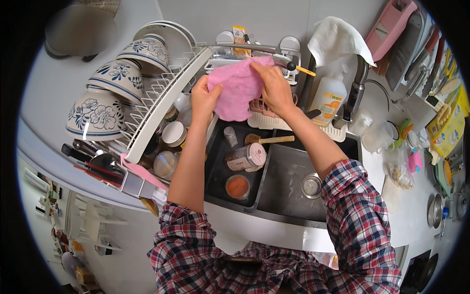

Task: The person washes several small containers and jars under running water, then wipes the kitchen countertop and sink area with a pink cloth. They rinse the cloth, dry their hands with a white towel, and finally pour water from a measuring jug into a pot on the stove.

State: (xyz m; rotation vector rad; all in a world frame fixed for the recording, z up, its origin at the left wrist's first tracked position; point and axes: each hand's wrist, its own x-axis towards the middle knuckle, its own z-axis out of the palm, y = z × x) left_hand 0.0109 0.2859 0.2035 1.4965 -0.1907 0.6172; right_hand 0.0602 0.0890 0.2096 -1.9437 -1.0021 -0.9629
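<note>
A pink cloth (237, 90) is spread between my two hands above the back of the sink. My left hand (205, 96) pinches its left edge, thumb in front. On the upper right part of the cloth, my right hand (273, 86) holds it with bent fingers. Below, in the dark basin tray (211, 183), lie a jar with a pale pink lid (245, 157), a small shaker bottle (230, 136), a round container of orange-red powder (237, 187) and a wooden-handled brush (275, 139). The metal sink basin (290, 191) with its drain strainer (311, 185) is at their right.
A white dish rack (172, 82) with patterned bowls (97, 114) stands at left, jars (174, 133) beneath it. Behind the sink at right are an orange-labelled pump bottle (329, 97) and a black faucet (354, 95) with a white cloth (337, 42). Knives and a pink slicer (391, 27) hang far right.
</note>
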